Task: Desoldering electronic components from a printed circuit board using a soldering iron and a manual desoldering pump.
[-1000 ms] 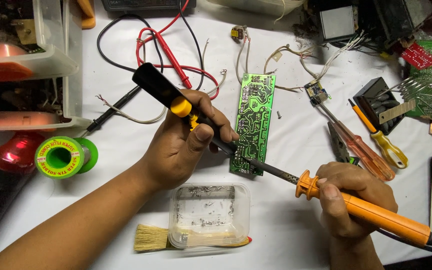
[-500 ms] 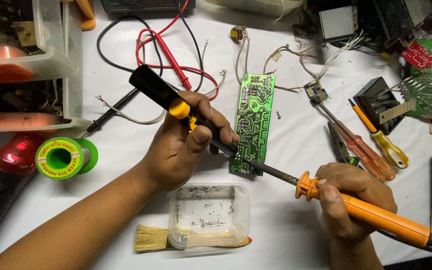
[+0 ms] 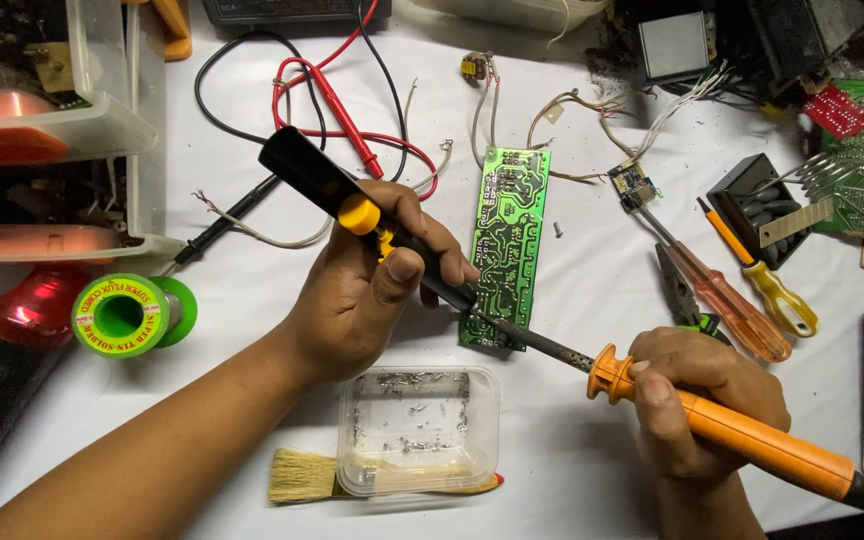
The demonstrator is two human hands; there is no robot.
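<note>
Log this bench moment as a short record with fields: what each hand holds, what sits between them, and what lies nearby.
left hand: grips a black suction pump with a yellow button, nozzle down at the board
right hand: grips an orange-handled soldering iron, tip at the board's lower edge
between hands: green circuit board, flat on the white table
front: clear plastic tub resting over a brush
left side: green solder spool
right side: two screwdrivers

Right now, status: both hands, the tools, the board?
Left hand grips black desoldering pump with yellow button. Right hand grips orange-handled soldering iron. Both tips meet at lower edge of green circuit board. Nothing blocking.
</note>
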